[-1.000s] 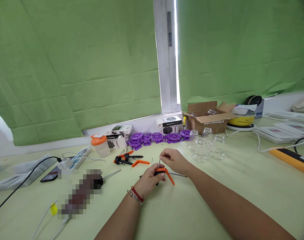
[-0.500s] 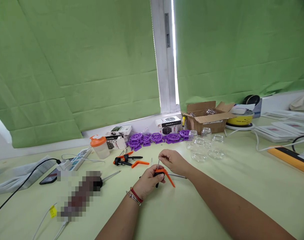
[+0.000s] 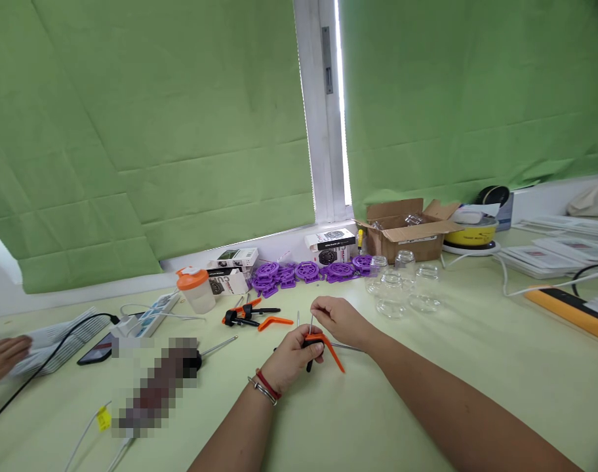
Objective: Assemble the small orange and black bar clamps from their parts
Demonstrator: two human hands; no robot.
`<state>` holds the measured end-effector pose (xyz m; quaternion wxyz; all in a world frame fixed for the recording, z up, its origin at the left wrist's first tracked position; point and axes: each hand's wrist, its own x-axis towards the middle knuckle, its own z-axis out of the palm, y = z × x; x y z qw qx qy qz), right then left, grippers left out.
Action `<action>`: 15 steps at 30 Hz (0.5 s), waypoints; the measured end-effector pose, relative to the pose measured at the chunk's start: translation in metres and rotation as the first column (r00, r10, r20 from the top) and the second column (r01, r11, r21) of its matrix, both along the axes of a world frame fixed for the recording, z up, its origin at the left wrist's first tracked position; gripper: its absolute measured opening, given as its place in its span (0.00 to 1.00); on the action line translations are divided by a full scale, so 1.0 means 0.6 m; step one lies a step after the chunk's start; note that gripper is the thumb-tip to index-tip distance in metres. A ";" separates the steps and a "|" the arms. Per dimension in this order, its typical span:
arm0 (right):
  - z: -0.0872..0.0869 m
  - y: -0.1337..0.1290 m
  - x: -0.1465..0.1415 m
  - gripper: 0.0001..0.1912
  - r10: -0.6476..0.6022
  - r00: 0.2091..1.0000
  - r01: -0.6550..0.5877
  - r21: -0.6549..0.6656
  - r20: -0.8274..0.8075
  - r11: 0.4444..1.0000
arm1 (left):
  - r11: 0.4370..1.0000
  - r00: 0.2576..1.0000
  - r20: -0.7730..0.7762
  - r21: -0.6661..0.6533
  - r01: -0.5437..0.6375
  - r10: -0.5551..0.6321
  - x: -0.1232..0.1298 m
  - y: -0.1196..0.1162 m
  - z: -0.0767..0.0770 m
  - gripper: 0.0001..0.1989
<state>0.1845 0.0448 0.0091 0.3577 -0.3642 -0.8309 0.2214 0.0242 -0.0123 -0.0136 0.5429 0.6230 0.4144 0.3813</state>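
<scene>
My left hand (image 3: 299,354) is wrapped round a black and orange part (image 3: 330,354), whose orange arm slants down to the right. My right hand (image 3: 334,318) pinches the upper end of a thin metal rod (image 3: 312,321) that stands upright at the part. Another metal rod (image 3: 349,346) lies behind, between the part and my right wrist. Left of my hands, more black and orange parts (image 3: 244,314) lie on the table beside a loose orange piece (image 3: 275,321).
Purple rings (image 3: 306,271), small boxes (image 3: 331,246), glass jars (image 3: 391,295) and an open carton (image 3: 410,239) line the back. An orange-lidded cup (image 3: 197,288), a power strip (image 3: 159,316) and a screwdriver shaft (image 3: 220,345) are left. Another person's hand (image 3: 6,357) is at the far left.
Another person's hand has come in at the left edge, over the white sheets. My hands have barely moved, and the orange arm is tilted slightly lower.
</scene>
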 end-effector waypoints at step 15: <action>-0.006 -0.005 -0.010 0.09 0.086 0.987 -0.094 0.057 0.133 0.994 | 0.999 0.987 0.156 -0.022 -0.031 0.034 -0.003 0.008 0.001 0.15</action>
